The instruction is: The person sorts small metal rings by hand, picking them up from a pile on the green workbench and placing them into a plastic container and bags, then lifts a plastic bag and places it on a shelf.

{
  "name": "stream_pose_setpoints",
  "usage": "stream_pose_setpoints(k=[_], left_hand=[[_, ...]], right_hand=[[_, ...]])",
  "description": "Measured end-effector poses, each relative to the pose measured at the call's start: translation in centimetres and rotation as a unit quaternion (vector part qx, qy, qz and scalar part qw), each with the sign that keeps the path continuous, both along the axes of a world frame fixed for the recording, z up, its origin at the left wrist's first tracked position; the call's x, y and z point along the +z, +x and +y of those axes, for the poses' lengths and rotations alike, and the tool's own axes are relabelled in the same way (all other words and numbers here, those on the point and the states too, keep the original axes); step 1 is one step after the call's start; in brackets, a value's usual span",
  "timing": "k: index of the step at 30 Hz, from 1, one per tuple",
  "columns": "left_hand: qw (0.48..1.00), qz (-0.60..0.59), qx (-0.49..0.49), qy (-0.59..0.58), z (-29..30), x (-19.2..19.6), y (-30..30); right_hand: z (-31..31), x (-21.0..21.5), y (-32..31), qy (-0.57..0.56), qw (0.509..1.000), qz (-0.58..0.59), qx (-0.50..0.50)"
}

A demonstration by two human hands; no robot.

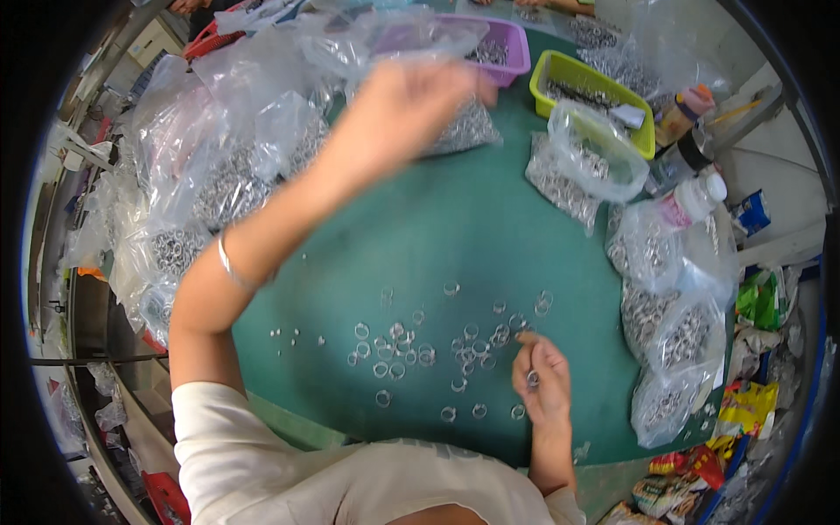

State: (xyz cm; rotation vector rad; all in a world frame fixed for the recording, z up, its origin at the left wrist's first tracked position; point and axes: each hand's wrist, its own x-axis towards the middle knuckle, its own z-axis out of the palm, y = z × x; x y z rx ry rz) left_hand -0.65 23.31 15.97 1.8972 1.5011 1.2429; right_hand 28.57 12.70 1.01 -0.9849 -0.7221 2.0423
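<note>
My left arm stretches out across the table, and my left hand (407, 109) is smeared by motion above a clear bag of small metal pieces (472, 127). It is also close to a purple basket (516, 48); whether it holds anything cannot be made out. Low on the right, my right hand (547, 385) is closed, with a silver ring (532, 379) held at its fingers. Just left of it, many loose silver rings (397, 371) lie scattered over the green tabletop (420, 227). A few tiny silver bits (295, 332) lie farther left.
Plastic bags of rings (232, 188) pile up along the left side. More bags (652, 324) line the right edge, near a white bottle (700, 197). A yellow-green basket (643, 131) with metal pieces stands at the back right. Another person's hand (185, 6) shows at the far left.
</note>
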Motion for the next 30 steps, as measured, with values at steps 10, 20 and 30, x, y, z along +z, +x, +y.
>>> stream_pose_setpoints(k=[10, 20, 30], left_hand=[[0.985, 0.103, 0.03, -0.138, -14.4, -15.3, 4.4], [0.966, 0.074, 0.19, -0.16, -20.2, -13.5, 4.2], [0.952, 0.091, 0.243, -0.159, -22.8, -15.2, 3.4]], right_hand=[[3.7, 1.0, -3.6, 0.539, 0.658, -0.522, 0.064], [3.9, 3.0, -1.1, 0.428, 0.776, -0.461, 0.051], [7.7, 8.5, 13.4, 0.427, 0.5, -0.73, -0.184]])
